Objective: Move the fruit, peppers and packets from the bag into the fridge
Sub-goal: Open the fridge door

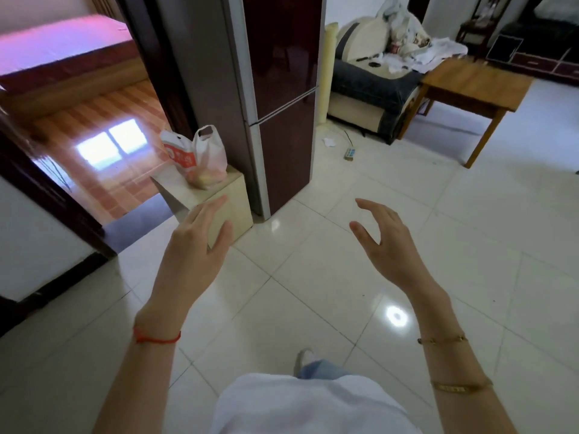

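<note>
A white and orange plastic bag (195,155) stands on a small cream cabinet (233,195) just left of the fridge; pale and pinkish shapes show through the plastic, too blurred to name. The tall dark-red fridge (282,98) has both doors closed. My left hand (195,245) is raised with fingers apart, below and in front of the cabinet, holding nothing. My right hand (385,242) is also raised and empty, fingers curved and spread, over the floor in front of the fridge. Neither hand touches the bag or the fridge.
White glossy floor tiles (344,292) spread between me and the fridge. A wooden table (473,86) and a dark sofa (372,76) piled with cloths stand at the right. A power strip (350,153) lies on the floor. A doorway (103,130) opens at the left.
</note>
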### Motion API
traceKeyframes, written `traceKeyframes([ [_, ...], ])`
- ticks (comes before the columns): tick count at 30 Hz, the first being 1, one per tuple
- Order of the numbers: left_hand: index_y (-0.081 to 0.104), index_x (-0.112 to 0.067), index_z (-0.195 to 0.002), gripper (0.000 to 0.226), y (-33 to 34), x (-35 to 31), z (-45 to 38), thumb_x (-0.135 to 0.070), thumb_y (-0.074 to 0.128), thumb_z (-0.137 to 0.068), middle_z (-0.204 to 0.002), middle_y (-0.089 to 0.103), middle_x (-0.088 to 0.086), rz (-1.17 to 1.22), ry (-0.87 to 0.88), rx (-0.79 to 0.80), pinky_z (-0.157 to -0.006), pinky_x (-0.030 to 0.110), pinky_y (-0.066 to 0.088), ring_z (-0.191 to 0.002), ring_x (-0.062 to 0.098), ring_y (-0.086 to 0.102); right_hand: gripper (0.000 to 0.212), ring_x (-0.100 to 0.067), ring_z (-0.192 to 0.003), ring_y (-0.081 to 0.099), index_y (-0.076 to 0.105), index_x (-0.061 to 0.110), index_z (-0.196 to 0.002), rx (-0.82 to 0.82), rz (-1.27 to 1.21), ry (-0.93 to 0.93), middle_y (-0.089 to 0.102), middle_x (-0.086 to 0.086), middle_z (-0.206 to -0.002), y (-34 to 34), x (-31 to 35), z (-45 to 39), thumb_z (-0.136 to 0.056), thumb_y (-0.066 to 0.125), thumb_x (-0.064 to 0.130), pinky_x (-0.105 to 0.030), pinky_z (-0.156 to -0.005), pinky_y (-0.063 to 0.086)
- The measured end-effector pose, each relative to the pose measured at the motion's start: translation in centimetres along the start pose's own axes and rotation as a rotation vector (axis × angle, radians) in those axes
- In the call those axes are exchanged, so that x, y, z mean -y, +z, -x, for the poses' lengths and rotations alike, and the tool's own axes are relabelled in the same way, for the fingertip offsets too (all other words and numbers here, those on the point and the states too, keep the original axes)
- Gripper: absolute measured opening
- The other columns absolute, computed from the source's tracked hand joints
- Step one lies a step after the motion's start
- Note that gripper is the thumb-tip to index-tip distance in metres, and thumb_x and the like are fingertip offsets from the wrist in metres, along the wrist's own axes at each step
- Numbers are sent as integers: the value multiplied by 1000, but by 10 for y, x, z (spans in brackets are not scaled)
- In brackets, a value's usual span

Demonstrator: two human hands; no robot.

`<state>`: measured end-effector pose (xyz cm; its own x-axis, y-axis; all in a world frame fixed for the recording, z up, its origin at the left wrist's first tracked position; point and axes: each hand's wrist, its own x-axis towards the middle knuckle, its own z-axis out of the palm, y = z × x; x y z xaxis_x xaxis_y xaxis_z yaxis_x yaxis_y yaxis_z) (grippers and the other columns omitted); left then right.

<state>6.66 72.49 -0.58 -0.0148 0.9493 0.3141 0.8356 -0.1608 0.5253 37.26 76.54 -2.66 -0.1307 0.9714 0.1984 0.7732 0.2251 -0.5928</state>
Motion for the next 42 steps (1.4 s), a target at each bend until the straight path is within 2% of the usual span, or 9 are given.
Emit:
traceKeyframes([
  [9,53,-7,-136,41,34,17,-131,-20,55,-97,-129,62,15,-21,-119,-91,-94,23,40,-118,27,59,49,-11,-135,39,43,21,-143,82,20,-128,49,4,-143,16,-19,-181,-98,50,39,-20,-107,25],
  [16,56,-8,-132,39,70,68,-235,-22,55,-97,-129,63,11,-29,-173,-89,-96,25,43,-115,27,61,49,-14,-136,39,42,21,-144,133,12,-116,48,3,-146,62,-37,-301,-98,51,37,-22,-108,26],
  [19,56,-8,-133,49,77,91,-288,-36,45,-94,-130,63,9,-27,-178,-93,-95,31,49,-114,27,62,51,-14,-137,39,42,22,-144,142,3,-112,47,3,-146,82,-38,-359,-97,48,42,-22,-107,26],
  [21,56,-6,-133,56,78,103,-325,-41,42,-92,-131,62,12,-37,-198,-101,-92,35,50,-109,34,65,53,-15,-137,40,42,22,-144,142,-3,-105,47,3,-146,91,-34,-397,-96,47,43,-23,-107,27],
  [25,50,-8,-139,50,78,123,-393,-33,47,-96,-136,57,15,-51,-221,-100,-95,40,50,-119,34,59,54,-14,-137,40,42,23,-144,139,-20,-107,47,4,-147,108,-24,-465,-95,46,46,-26,-109,30],
  [30,50,-10,-140,46,83,143,-450,-26,53,-97,-137,57,14,-49,-222,-71,-93,27,42,-121,32,57,54,-12,-136,40,42,22,-144,145,-38,-105,47,4,-145,121,-19,-518,-95,46,46,-20,-105,27],
  [35,49,-10,-141,48,90,162,-484,-28,52,-96,-139,55,13,-41,-234,-45,-99,36,46,-124,31,55,57,-12,-137,39,41,24,-144,152,-43,-91,47,4,-146,134,-20,-553,-93,42,49,-20,-105,25],
  [39,50,-9,-139,47,98,168,-501,-23,56,-95,-136,58,14,-44,-275,-72,-96,26,37,-121,32,57,51,-12,-135,40,42,21,-144,162,-63,-104,48,3,-145,141,-20,-571,-97,48,41,-20,-105,27],
  [42,51,-9,-139,47,103,168,-514,-23,56,-95,-135,59,15,-40,-280,-74,-97,28,37,-121,34,58,51,-13,-135,40,42,20,-144,162,-45,-120,48,2,-145,143,-20,-586,-97,49,39,-20,-105,27],
])
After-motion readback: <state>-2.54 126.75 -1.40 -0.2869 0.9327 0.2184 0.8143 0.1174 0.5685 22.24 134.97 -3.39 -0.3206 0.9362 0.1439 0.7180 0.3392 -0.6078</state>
